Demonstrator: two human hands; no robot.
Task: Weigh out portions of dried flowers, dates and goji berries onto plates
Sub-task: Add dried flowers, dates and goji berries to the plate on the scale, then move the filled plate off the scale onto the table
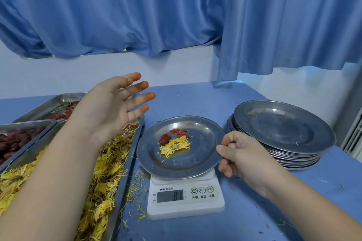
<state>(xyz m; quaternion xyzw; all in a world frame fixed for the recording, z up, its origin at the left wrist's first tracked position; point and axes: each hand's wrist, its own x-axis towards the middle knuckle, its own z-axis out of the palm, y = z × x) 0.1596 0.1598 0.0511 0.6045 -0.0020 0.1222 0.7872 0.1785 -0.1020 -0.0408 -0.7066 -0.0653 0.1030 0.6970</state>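
A metal plate (203, 154) rests on a white digital scale (186, 199) whose display reads 8.1. On the plate lie a yellow dried flower (175, 147), a red date (164, 139) and a few goji berries (181, 133). My right hand (244, 156) pinches the plate's right rim between thumb and curled fingers. My left hand (115, 105) hovers open above the trays at the left, its fingers spread and their tips stained orange, holding nothing.
A long steel tray (125, 172) of yellow dried flowers and goji berries lies left of the scale. A smaller tray of dates (17, 141) sits at the far left. Several empty plates (282, 133) are stacked at the right. Blue curtains hang behind the blue table (254, 211).
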